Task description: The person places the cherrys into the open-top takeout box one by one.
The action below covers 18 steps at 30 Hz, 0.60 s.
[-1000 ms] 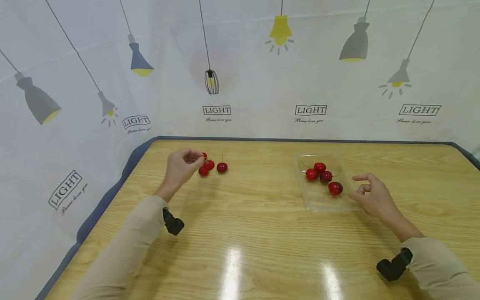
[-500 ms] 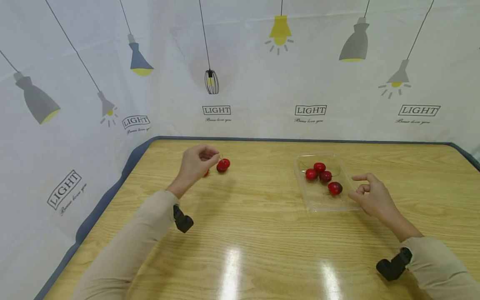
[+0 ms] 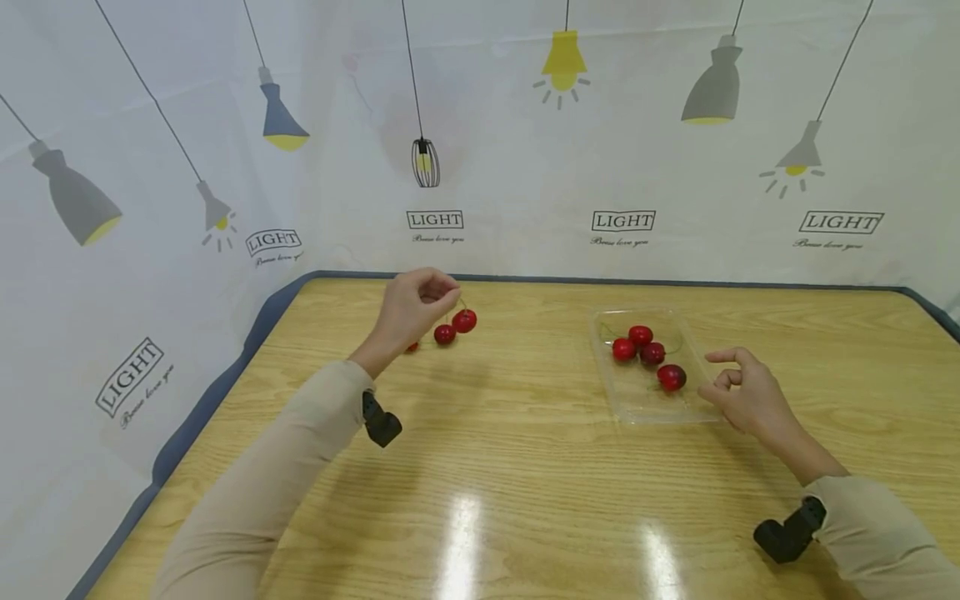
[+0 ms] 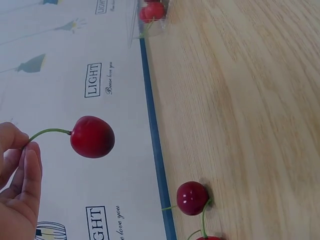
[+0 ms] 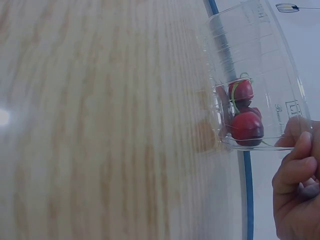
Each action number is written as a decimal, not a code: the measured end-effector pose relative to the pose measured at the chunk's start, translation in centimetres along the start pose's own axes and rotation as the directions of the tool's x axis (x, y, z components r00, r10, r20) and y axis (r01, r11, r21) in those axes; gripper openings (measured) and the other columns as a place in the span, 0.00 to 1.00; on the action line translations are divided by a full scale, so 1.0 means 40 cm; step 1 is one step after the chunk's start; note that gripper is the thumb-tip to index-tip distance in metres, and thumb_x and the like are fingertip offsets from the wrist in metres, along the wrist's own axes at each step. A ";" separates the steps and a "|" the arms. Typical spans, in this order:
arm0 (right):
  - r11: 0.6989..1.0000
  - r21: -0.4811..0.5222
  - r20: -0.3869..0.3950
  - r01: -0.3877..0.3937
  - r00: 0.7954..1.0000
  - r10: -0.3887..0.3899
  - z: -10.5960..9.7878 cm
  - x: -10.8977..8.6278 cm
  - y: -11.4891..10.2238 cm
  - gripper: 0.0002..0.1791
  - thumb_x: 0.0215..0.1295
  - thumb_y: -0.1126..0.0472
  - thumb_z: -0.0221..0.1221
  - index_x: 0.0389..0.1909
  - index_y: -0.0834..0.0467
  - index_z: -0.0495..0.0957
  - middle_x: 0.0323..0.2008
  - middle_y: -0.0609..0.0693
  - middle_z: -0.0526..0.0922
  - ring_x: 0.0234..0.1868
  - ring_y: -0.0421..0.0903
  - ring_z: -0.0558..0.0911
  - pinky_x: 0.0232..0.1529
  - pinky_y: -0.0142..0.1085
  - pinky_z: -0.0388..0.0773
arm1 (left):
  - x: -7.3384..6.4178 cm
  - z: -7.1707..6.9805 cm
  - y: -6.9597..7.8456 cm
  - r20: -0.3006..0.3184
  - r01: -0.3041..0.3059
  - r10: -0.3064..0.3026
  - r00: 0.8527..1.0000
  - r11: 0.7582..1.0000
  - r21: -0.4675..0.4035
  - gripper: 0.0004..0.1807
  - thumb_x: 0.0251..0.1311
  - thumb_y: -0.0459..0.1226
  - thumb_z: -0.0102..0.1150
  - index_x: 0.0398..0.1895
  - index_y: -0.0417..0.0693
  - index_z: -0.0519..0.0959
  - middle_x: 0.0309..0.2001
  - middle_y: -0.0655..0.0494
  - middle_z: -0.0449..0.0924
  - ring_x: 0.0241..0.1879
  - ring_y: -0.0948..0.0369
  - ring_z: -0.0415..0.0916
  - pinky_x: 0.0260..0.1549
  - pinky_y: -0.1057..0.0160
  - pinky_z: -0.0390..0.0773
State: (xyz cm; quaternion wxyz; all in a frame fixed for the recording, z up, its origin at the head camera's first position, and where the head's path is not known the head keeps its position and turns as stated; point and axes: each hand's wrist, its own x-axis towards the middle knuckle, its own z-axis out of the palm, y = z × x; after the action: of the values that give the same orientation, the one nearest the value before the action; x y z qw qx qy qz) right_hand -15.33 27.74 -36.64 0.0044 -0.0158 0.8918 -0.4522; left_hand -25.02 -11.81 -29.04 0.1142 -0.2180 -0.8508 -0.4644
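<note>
- Your left hand [image 3: 405, 312] pinches a green stem [image 4: 49, 131] between thumb and finger; the held cherry [image 4: 92, 137] hangs from it, clear of the table [image 3: 525, 467].
- In the head view, a dark cherry [image 3: 445, 335] lies on the table just beside the held cherry, at about 8 o'clock; farther that way another cherry [image 3: 412, 347] is mostly hidden by your left hand.
- Your right hand [image 3: 752, 398] pinches the clear container [image 3: 637, 402] by its edge, between its 3 and 4 o'clock; part of the hand shows through the plastic.
- Three cherries [image 3: 640, 335] sit close together inside, toward 11 o'clock; a fourth cherry [image 3: 671, 377] lies at about 4 o'clock from them.
- From the container, your held cherry is at about 9 o'clock, well apart.
</note>
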 end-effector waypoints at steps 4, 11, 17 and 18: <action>1.000 0.001 0.004 -0.003 1.000 0.003 -0.001 0.000 0.000 0.24 0.59 0.66 0.51 0.54 0.70 0.56 0.17 0.48 0.67 0.07 0.37 0.57 0.07 0.33 0.59 | 0.008 0.013 0.005 0.019 -0.001 0.001 1.000 1.000 -0.007 0.05 0.54 0.33 0.58 0.31 0.39 0.78 0.28 0.49 0.79 0.28 0.60 0.76 0.30 0.67 0.75; 1.000 -0.006 0.000 -0.005 1.000 0.005 0.000 0.000 -0.001 0.24 0.59 0.66 0.51 0.55 0.70 0.56 0.17 0.48 0.67 0.07 0.38 0.58 0.07 0.33 0.59 | 0.024 0.027 0.014 0.006 -0.034 0.034 0.999 0.999 0.017 0.05 0.55 0.34 0.57 0.31 0.39 0.78 0.28 0.51 0.79 0.28 0.62 0.75 0.30 0.67 0.75; 1.000 -0.017 -0.002 -0.011 1.000 0.011 -0.001 0.000 -0.001 0.24 0.59 0.66 0.51 0.55 0.70 0.56 0.18 0.49 0.67 0.07 0.38 0.59 0.07 0.33 0.60 | 0.048 0.038 0.030 0.019 -0.014 0.013 1.000 0.999 0.050 0.06 0.56 0.35 0.56 0.33 0.42 0.78 0.30 0.53 0.79 0.29 0.63 0.74 0.33 0.68 0.74; 1.000 -0.018 -0.001 -0.012 1.000 0.012 -0.001 0.000 -0.001 0.25 0.59 0.65 0.51 0.55 0.70 0.56 0.18 0.49 0.67 0.07 0.38 0.59 0.07 0.33 0.60 | 0.051 0.041 0.035 0.022 -0.012 0.011 1.000 0.999 0.049 0.06 0.56 0.35 0.56 0.33 0.42 0.78 0.30 0.53 0.79 0.29 0.63 0.74 0.33 0.68 0.74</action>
State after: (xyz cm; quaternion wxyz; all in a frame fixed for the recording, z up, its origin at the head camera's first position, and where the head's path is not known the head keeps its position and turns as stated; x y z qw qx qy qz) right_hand -15.34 27.76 -36.57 0.0065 -0.0103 0.8959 -0.4441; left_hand -26.15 -9.23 -28.07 0.1129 -0.2250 -0.8619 -0.4402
